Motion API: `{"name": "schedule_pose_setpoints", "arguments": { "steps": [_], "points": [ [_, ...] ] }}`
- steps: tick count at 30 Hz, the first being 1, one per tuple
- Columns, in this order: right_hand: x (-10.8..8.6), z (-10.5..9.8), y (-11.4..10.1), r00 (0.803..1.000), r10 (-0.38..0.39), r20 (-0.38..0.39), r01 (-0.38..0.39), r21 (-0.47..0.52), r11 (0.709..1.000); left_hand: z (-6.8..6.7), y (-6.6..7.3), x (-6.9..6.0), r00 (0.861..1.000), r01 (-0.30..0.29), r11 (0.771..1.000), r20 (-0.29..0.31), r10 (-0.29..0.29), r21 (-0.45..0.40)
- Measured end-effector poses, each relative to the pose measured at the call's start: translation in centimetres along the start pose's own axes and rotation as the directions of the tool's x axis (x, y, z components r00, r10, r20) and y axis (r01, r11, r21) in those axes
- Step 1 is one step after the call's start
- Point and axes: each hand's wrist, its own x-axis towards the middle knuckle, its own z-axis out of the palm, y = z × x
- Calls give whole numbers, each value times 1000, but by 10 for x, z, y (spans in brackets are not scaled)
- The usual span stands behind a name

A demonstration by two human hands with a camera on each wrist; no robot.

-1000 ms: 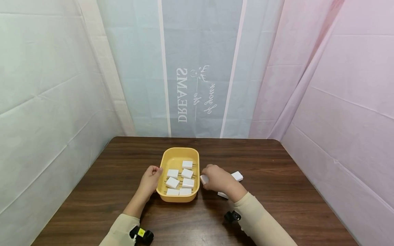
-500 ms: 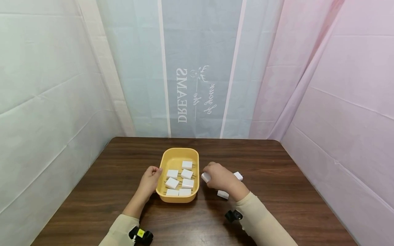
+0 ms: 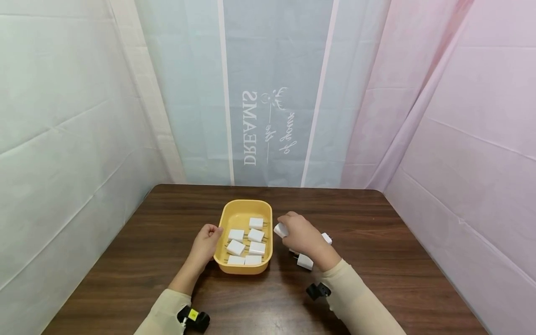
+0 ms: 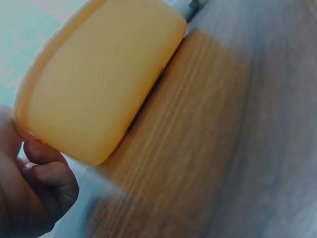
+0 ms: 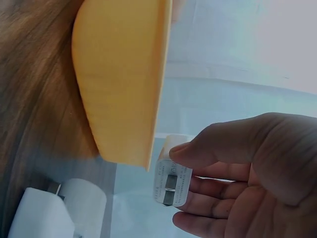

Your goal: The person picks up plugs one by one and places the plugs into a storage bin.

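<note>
A yellow tray (image 3: 243,270) on the table holds several white plug adapters (image 3: 256,248). At its left rim, the left hand (image 3: 204,246) pinches the edge between thumb and curled fingers; the left wrist view shows this hand (image 4: 37,186) at the tray's corner (image 4: 99,84). Just right of the tray, the right hand (image 3: 304,237) holds one white adapter (image 3: 281,230) above the table. In the right wrist view the thumb and fingers of the hand (image 5: 247,173) pinch that adapter (image 5: 171,181), its metal prongs facing the camera, beside the tray wall (image 5: 119,84).
More white adapters lie on the brown table (image 3: 377,242) under and beside the right forearm, one (image 3: 305,262) nearer the front and one (image 3: 326,238) farther right. Fabric curtains (image 3: 268,70) stand behind the table and at both sides.
The right hand has lifted slightly up and away from the table with the adapter, uncovering more of the adapters beneath it. The left hand still grips the tray's rim.
</note>
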Motion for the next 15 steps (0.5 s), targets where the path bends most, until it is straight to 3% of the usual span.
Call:
{"name": "schedule_pose_setpoints", "arguments": {
  "steps": [15],
  "points": [
    [17, -6, -11, 999, 29, -25, -28, 41, 999, -1, 4, 1, 1000, 8, 1000, 0, -8, 22]
  ]
}}
